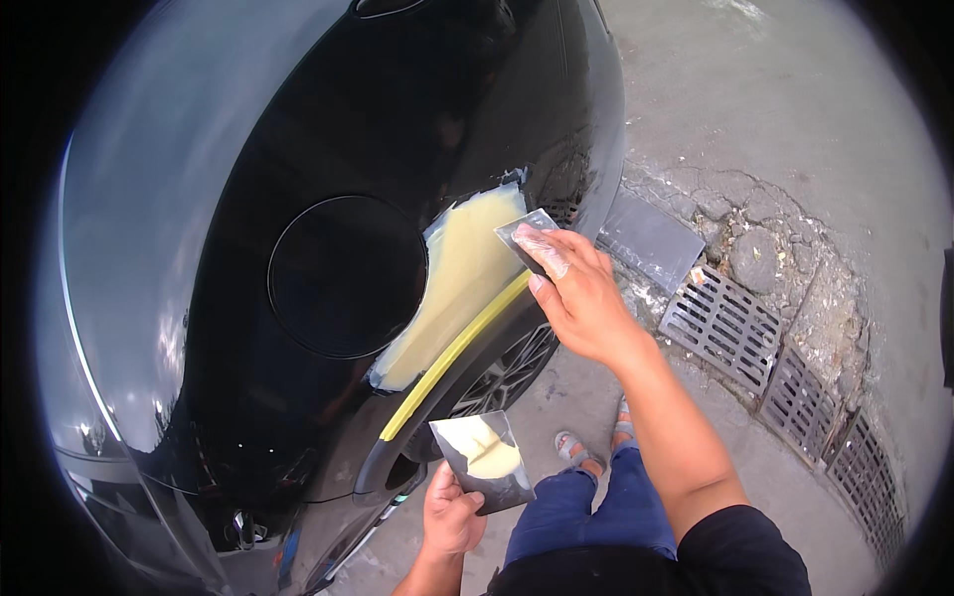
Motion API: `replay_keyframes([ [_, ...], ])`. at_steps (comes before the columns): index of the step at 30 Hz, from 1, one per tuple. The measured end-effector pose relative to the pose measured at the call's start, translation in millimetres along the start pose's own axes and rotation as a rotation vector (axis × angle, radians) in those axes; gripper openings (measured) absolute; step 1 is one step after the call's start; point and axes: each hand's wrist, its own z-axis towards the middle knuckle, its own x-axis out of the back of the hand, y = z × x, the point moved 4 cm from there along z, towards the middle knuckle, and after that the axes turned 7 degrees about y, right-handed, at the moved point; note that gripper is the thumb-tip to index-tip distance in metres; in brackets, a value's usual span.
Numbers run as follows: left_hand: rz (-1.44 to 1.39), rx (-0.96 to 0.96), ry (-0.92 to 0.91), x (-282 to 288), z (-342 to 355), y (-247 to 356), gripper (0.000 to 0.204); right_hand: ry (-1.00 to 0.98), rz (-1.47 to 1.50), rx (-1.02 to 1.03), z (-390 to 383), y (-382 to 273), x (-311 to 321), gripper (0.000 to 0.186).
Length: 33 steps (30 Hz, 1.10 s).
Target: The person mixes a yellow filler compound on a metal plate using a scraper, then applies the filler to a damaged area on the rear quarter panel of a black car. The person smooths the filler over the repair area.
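Note:
My right hand (579, 288) grips a flat grey putty spreader (529, 238), its edge against the right end of a pale yellow filler patch (467, 253) on a black car's rear side panel. Whitish residue coats the fingers lying on that spreader. Lower down, my left hand (454, 514) holds a dark square putty plate (505, 494) by its near left corner. A lump of cream-yellow body filler (481, 447) lies on the plate. Yellow masking tape (452, 358) runs along the wheel arch below the patch.
Left of the patch is the round fuel flap (348, 276). Under the arch sits the wheel (502, 377). Metal drain grates (722, 326) and broken concrete (755, 260) lie to the right, beside a grey plate (651, 238). My sandalled feet (578, 450) stand close to the wheel.

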Motion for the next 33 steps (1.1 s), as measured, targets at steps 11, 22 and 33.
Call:
replay_keyframes([
  [11,-0.077,0.147,0.078,40,4,-41,0.059,0.099,-0.073,0.127,38,3,-33,0.040],
  [22,-0.077,0.171,0.088,62,7,-49,0.059,0.120,-0.103,0.173,19,-6,-52,0.042],
  [33,-0.080,0.184,0.076,66,7,-47,0.058,0.178,-0.086,0.185,28,-9,-54,0.042],
])
